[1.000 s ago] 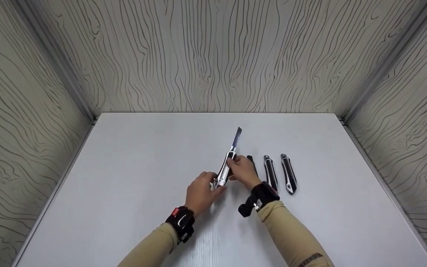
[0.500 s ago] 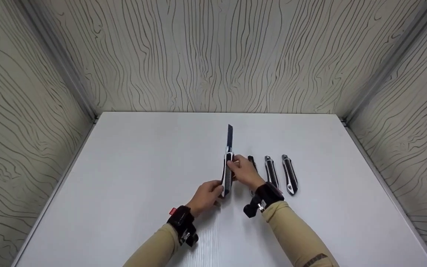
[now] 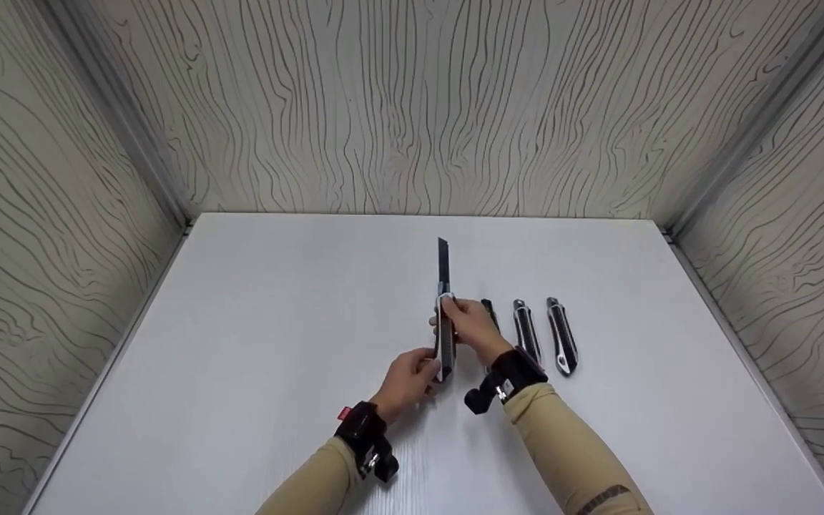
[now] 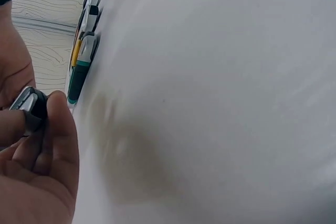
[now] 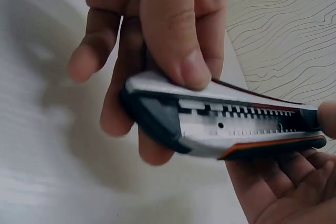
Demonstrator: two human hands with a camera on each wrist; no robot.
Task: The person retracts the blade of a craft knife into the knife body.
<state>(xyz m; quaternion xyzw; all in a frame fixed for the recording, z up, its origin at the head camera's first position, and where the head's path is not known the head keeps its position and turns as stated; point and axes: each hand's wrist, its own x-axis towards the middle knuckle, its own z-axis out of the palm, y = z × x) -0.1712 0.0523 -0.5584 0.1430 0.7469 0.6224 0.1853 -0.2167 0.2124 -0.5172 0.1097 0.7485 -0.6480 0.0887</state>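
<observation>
A utility knife (image 3: 445,343) with a dark and silver handle stands nearly upright in the head view, its long blade (image 3: 443,261) extended and pointing away. My left hand (image 3: 408,379) pinches the butt end of the handle. Higher up, close to the blade, my right hand (image 3: 475,325) grips the handle with its thumb lying along it. In the right wrist view the toothed slider track and orange trim of the knife (image 5: 236,121) face the camera, with the right thumb at the slider's end. Only the butt of the knife (image 4: 34,108) shows in the left wrist view.
Right of the hands, three more utility knives lie on the white table (image 3: 276,300): one partly hidden behind the right hand (image 3: 489,309), a middle one (image 3: 525,325) and an outer one (image 3: 562,336). Wood-patterned panels (image 3: 412,107) enclose the table's back and sides.
The knife has turned from leaning right to nearly upright, and its handle has rotated in the hands. The left hand has shifted right and lower; the right thumb has moved up the handle.
</observation>
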